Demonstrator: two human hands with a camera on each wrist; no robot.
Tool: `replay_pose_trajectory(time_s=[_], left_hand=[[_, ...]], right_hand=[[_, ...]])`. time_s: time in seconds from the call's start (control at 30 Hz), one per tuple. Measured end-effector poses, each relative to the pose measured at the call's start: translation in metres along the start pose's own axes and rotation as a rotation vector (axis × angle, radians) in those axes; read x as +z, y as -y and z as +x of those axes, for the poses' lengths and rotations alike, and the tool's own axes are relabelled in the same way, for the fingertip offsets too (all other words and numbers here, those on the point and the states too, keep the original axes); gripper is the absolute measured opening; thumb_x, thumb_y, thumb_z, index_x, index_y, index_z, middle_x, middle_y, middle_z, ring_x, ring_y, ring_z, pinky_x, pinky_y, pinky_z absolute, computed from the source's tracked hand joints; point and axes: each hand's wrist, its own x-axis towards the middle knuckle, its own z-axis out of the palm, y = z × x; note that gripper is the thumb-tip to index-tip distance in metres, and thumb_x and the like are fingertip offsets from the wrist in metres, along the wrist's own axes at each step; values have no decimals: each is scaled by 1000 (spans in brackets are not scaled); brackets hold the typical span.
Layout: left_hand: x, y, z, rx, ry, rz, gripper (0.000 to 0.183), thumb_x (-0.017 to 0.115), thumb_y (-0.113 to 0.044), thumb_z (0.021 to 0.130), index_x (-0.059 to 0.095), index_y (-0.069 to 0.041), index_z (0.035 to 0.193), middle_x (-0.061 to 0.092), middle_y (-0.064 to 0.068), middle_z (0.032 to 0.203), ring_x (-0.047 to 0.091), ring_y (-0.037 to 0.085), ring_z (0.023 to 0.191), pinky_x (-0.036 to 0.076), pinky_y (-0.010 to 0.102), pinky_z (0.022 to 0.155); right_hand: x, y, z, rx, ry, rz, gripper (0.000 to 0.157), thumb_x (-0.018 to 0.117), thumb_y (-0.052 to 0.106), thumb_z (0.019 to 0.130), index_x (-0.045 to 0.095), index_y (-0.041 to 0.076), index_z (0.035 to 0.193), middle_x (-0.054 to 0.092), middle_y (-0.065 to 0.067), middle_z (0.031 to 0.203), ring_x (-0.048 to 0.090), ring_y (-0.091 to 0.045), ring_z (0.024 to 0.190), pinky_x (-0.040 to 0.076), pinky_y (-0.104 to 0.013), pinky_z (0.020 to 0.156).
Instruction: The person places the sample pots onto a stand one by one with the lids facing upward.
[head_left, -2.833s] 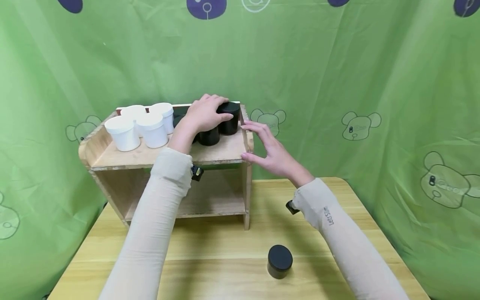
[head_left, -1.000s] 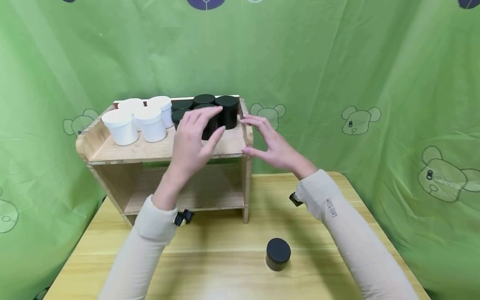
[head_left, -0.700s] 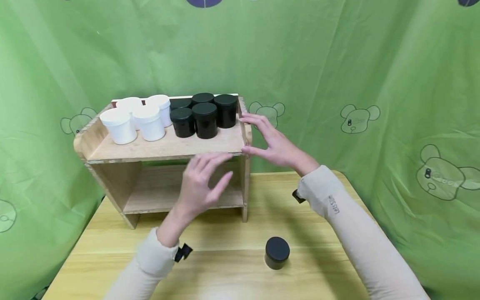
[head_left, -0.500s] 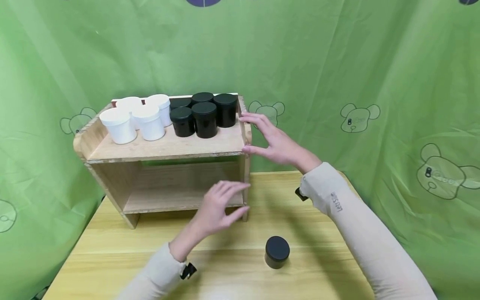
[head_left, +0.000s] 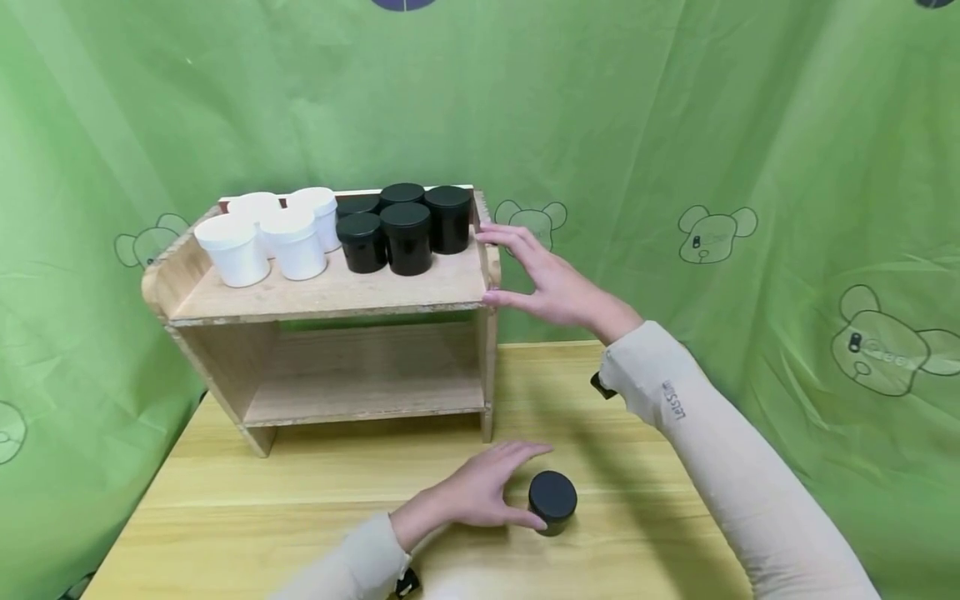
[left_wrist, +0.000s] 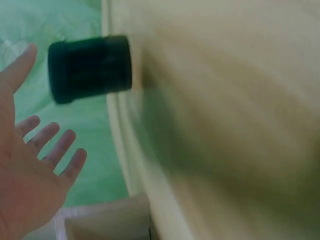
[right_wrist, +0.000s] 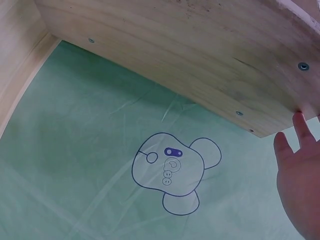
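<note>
A black lidded jar [head_left: 552,502] stands upright on the table. My left hand [head_left: 480,492] is just left of it, thumb and fingers spread and the thumb tip overlapping the jar in the head view. In the left wrist view a gap shows between that hand [left_wrist: 35,165] and the jar [left_wrist: 91,69]. My right hand [head_left: 551,283] rests its fingertips on the right side of the wooden shelf [head_left: 330,312]. On its top board are several black jars [head_left: 407,240] at the right and several white jars [head_left: 232,250] at the left, all upright.
The shelf stands at the back left of the wooden table [head_left: 262,533], its lower board [head_left: 367,379] below the jars. A green curtain [head_left: 637,125] with bear prints hangs behind and at both sides. The shelf's side panel [right_wrist: 200,60] fills the top of the right wrist view.
My left hand has left the black jars on the shelf and moved down and right to the jar on the table. My right hand has stayed at the shelf's side.
</note>
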Motion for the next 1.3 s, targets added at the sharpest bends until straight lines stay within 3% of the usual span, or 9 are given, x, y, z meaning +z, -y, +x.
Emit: replay_pose_trajectory(time_s=[0.13,0.3,0.57,0.9,1.3], left_hand=[[14,-2,4,24,34,-3,98,78,-60,86,27,-29,163,45,-6,160,46,14,146,41,38,120],[21,-5,6,36,44,10,88,74,-56,92,32,-24,162,53,-3,154,51,13,140,43,33,117],[22,-6,5,26,46,19,75,68,-53,97,39,-24,159,57,-4,148,54,9,135,46,30,113],[23,-6,5,25,68,10,72,65,-53,98,42,-20,157,57,-3,148,54,8,134,47,29,111],[13,-8,3,33,78,-3,70,64,-52,99,40,-22,158,56,-4,148,52,8,136,46,29,113]], right_hand=[[0,1,0,8,5,4,80,70,51,96,28,34,162,17,12,171,33,-32,153,33,-67,118],[0,1,0,14,7,3,80,70,51,96,28,33,162,16,13,171,31,-31,154,32,-67,119],[-1,2,0,9,4,-1,81,71,50,96,28,33,162,16,11,171,31,-32,154,32,-68,119],[2,-1,0,4,1,0,80,71,50,96,28,35,162,17,11,171,32,-32,154,33,-67,119],[3,-2,0,-11,-13,6,79,72,48,96,29,35,161,18,10,171,32,-31,154,32,-66,120]])
